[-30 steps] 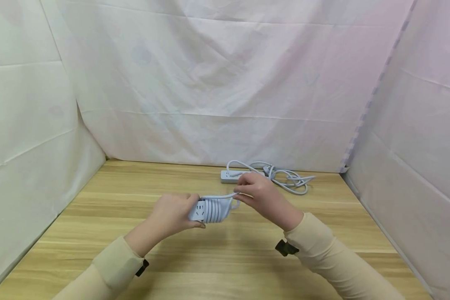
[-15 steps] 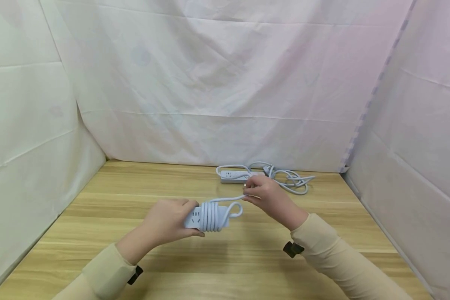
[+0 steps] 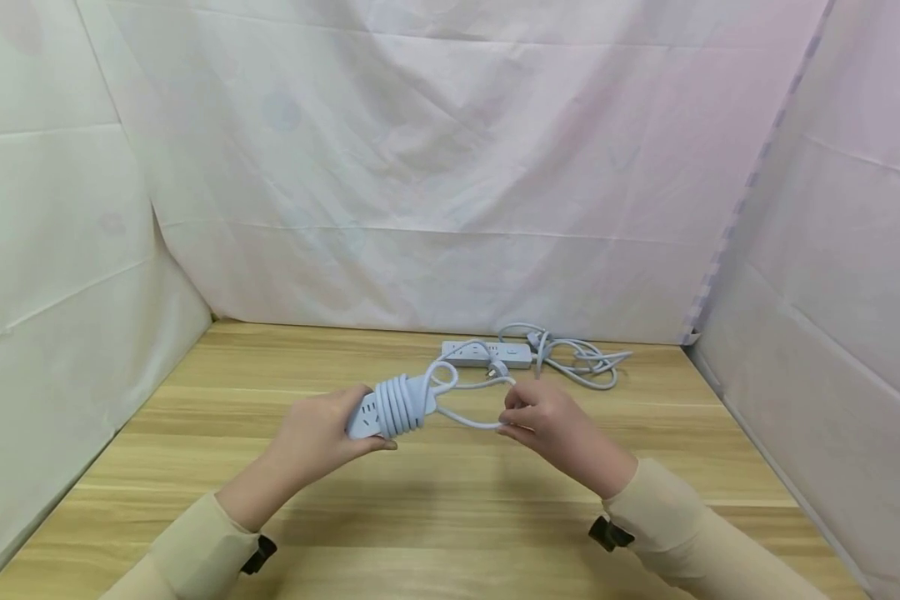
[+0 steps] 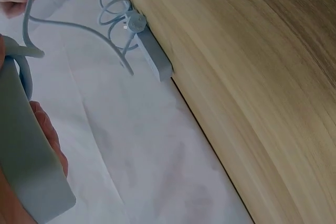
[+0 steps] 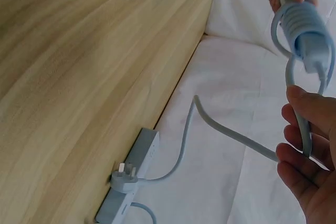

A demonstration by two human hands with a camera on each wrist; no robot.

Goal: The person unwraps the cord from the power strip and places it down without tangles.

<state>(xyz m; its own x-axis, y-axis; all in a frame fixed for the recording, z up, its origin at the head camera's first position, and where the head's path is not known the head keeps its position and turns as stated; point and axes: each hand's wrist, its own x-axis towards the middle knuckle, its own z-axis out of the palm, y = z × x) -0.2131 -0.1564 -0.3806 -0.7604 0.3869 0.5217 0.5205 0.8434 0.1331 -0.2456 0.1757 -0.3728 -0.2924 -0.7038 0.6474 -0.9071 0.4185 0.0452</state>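
My left hand (image 3: 311, 437) grips one end of a white power strip (image 3: 362, 418), thumb below and fingers over the top. Several turns of its cord (image 3: 400, 406) wrap around the strip's middle, and a small loop stands out at its far end. Off to the right, my right hand (image 3: 558, 429) pinches the cord between thumb and fingers. From there the loose cord runs back toward a plug (image 3: 497, 368), which hangs in front of a second strip. The right wrist view shows the cord passing across the fingers (image 5: 296, 174) of that hand.
A second white power strip (image 3: 461, 354) lies at the back of the wooden table (image 3: 450, 533). Its tangled cord (image 3: 585, 358) spreads to the right. White cloth (image 3: 420, 167) hangs behind and at both sides.
The held strip has moved left and tilted, its far end now higher. My right hand has moved right and down with the cord, and the plug has come into sight.
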